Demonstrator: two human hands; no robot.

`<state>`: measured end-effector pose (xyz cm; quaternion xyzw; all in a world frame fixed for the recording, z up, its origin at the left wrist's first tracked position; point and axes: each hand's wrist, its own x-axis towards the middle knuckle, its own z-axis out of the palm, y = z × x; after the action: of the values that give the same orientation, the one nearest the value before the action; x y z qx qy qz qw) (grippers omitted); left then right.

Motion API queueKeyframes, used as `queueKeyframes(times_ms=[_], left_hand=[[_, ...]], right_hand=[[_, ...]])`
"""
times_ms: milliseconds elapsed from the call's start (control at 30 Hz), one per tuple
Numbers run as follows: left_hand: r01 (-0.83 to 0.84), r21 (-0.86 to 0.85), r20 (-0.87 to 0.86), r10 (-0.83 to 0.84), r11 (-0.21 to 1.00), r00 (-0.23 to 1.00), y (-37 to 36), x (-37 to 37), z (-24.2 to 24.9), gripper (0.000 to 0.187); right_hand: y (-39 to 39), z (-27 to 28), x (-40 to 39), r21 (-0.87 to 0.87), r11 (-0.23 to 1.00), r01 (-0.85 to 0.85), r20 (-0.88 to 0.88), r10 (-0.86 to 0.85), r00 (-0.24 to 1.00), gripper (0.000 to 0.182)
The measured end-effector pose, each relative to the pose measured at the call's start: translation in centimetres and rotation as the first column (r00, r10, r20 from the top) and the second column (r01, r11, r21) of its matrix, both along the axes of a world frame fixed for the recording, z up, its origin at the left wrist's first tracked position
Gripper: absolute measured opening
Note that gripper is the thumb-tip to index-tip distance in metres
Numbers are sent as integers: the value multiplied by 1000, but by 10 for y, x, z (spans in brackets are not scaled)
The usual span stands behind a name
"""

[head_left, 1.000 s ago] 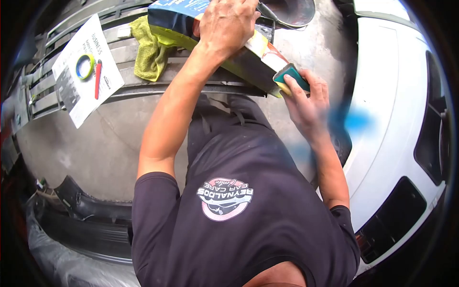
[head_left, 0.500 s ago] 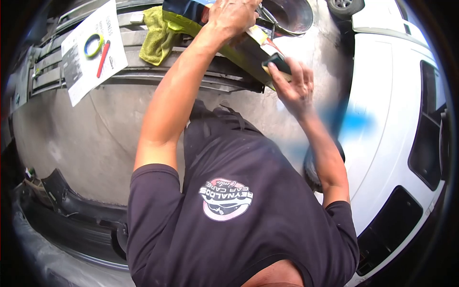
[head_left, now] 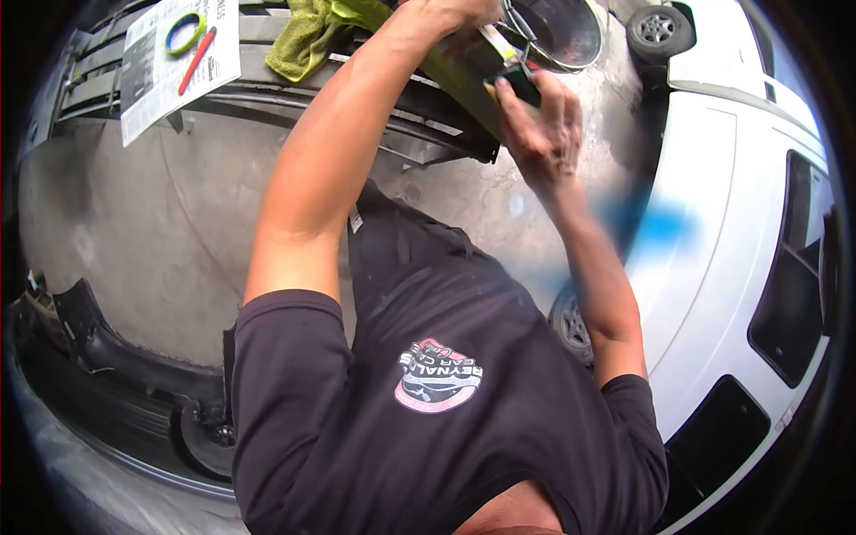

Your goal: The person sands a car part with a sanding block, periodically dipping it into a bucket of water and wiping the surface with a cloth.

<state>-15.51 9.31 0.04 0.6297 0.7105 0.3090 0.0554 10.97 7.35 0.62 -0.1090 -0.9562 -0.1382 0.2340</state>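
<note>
A dark rectangular block (head_left: 514, 87) with a pale yellow face is pinched between the thumb and fingers of my right hand (head_left: 546, 129). It sits at the end of a long part (head_left: 459, 85) with yellow-green edges, lying across a slatted metal rack (head_left: 401, 134). Over the same part, at the top edge of the view, is my left hand (head_left: 450, 12); its fingers are mostly cut off, so their hold cannot be made out. A yellow-green cloth (head_left: 308, 40) hangs on the rack left of my left forearm.
On the rack's left lies a newspaper sheet (head_left: 152, 80) with a tape roll (head_left: 185, 34) and a red tool (head_left: 197, 62). A metal bucket (head_left: 584, 49) stands beyond my right hand. A white vehicle (head_left: 704, 178) lines the right; a black bumper-like part (head_left: 107, 392) lies lower left.
The view has shifted, so the rack, newspaper and cloth sit higher. My right hand has moved slightly up and left with the block; more of my left hand has gone out of view.
</note>
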Motion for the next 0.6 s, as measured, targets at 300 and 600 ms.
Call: queueKeyframes(times_ms=[300, 600], left_hand=[[-7, -6, 17, 7, 1000, 1000, 1, 2, -5, 36], [-16, -5, 1, 16, 1000, 1000, 3, 3, -7, 32]], right_hand=[[1, 1, -6, 9, 1000, -5, -10, 5, 1000, 43], [-1, -6, -5, -8, 1000, 13, -31, -14, 999, 43]])
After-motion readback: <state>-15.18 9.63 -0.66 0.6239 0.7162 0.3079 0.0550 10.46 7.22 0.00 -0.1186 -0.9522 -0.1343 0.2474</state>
